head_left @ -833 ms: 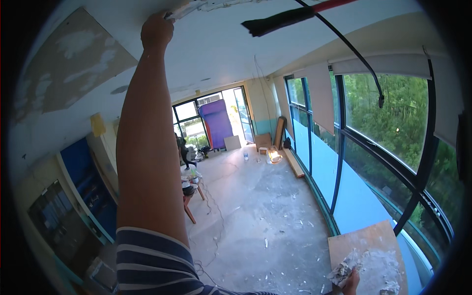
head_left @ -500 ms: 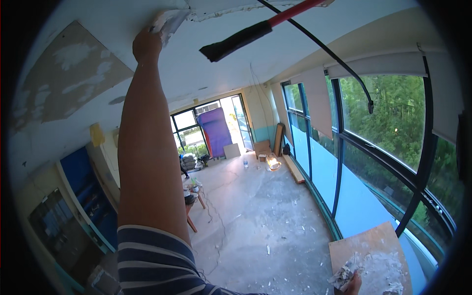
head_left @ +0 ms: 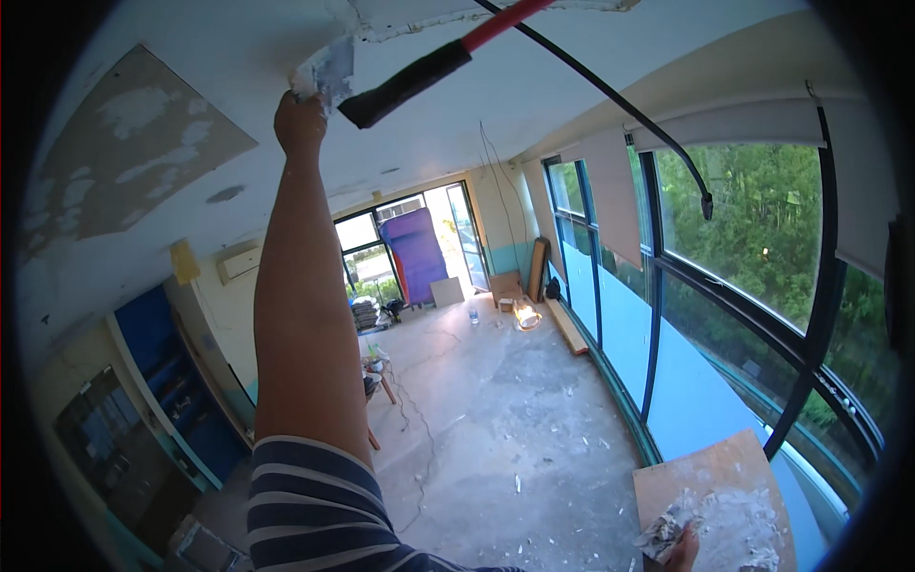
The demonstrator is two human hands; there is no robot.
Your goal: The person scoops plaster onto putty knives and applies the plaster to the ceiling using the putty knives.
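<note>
My left hand [head_left: 301, 122] reaches up along the white ceiling [head_left: 457, 91], closed on a putty knife [head_left: 326, 67] with a broad plaster-smeared blade near a rough white seam [head_left: 415, 26]. Just right of it hangs a bar [head_left: 415, 81] with a red shaft and black sleeve, beside a dark cable [head_left: 648, 114]. At the lower right, my right hand [head_left: 682, 549] is closed on a plaster-caked scraper [head_left: 663, 534] over a wooden board [head_left: 696, 458] heaped with white compound [head_left: 734, 520]. Part of that hand is cut off by the lower edge.
A window wall [head_left: 743, 219] runs along the right, with planks [head_left: 572, 334] beneath. The concrete floor [head_left: 505, 410] carries scraps, cords and a lit work lamp [head_left: 526, 316]. A wooden stool [head_left: 386, 386] stands behind my arm. A purple panel [head_left: 410, 253] leans by the far doorway.
My left hand and the knife have come down in the picture, with more of the blade showing. The red-and-black bar has shifted left. The person at the far end is no longer visible.
</note>
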